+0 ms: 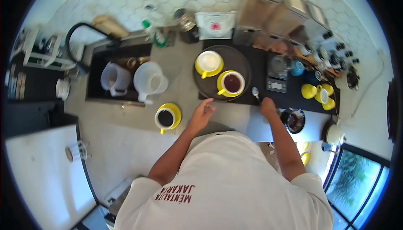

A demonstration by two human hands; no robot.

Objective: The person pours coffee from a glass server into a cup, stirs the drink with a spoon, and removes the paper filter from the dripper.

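My right hand [268, 106] is closed around the handle of a metal spoon [255, 91], its bowl pointing away from me beside the tray. My left hand [202, 115] has its fingers apart and holds nothing; the fingertips are close to the near rim of a round dark tray [243, 62], and I cannot tell whether they touch it. On that tray stand a yellow cup with a dark reddish drink [231, 84] and a yellow cup with a pale inside [209, 61], each on a yellow saucer. Left of my left hand, a third cup [165, 118] holds a black drink.
Two clear plastic pitchers [149, 81] stand at the sink [94, 62] on the left, under a black faucet [71, 36]. To the right are a scale [276, 85], several yellow cups [322, 95] and a dark round container [293, 120]. Dispensers [258, 7] line the back wall.
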